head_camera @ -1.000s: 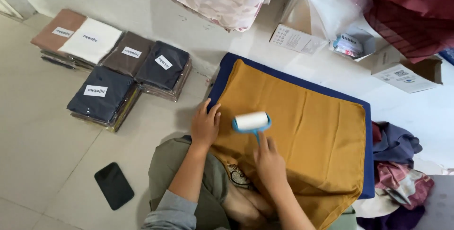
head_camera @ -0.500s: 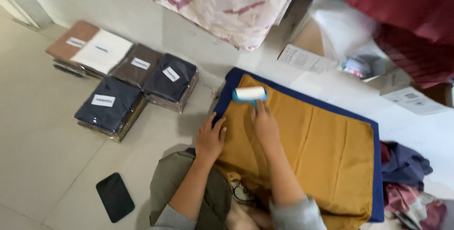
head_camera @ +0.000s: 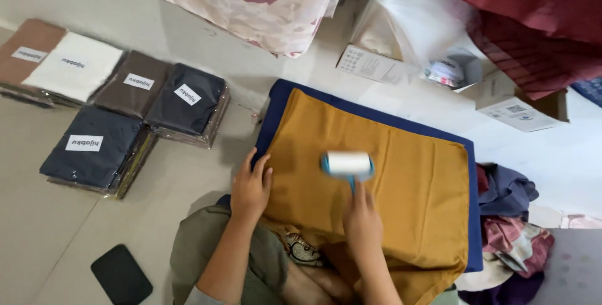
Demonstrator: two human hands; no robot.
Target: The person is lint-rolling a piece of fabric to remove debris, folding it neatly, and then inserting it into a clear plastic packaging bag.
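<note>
A mustard-yellow cloth (head_camera: pixel 401 179) lies spread over a dark blue cloth (head_camera: pixel 282 101) on the floor in front of me. My right hand (head_camera: pixel 362 220) grips the blue handle of a lint roller (head_camera: pixel 347 164), whose white drum rests on the yellow cloth near its middle. My left hand (head_camera: pixel 251 186) lies flat, fingers spread, on the cloth's left edge, pinning it down. My knees sit under the cloth's near edge.
Stacks of bagged folded cloths (head_camera: pixel 125 117) in brown, white and navy lie at left. A black phone (head_camera: pixel 121 274) lies near my left knee. Cardboard boxes (head_camera: pixel 517 107), a white plastic bag (head_camera: pixel 407 20) and a heap of loose clothes (head_camera: pixel 511 217) crowd the right.
The roller went from mid-cloth up to the far left corner, then came back toward me to the middle. My left hand stayed on the left edge.
</note>
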